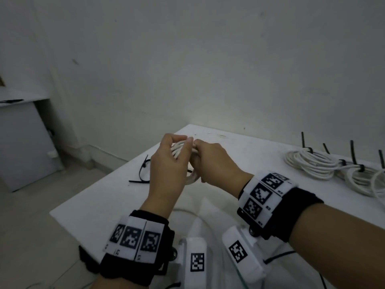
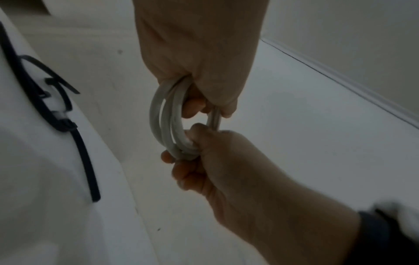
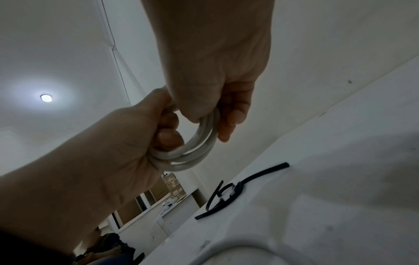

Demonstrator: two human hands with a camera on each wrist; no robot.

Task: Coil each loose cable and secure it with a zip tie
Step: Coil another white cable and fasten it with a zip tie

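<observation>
Hands clenched on small white round cable coil [image 2: 169, 122]: my left hand [image 1: 166, 172] and right hand [image 1: 216, 163] keep loops together; black plastic zip ties [image 1: 143, 172] wait left on white tabletop [image 1: 239, 142].

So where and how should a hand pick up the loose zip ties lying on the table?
Pinch the zip ties by a straight tail, coming from above with a free hand. They lie flat and tangled near the table edge, so a free tail gives fingers room. Both the left hand and the right hand hold the coil.
</observation>
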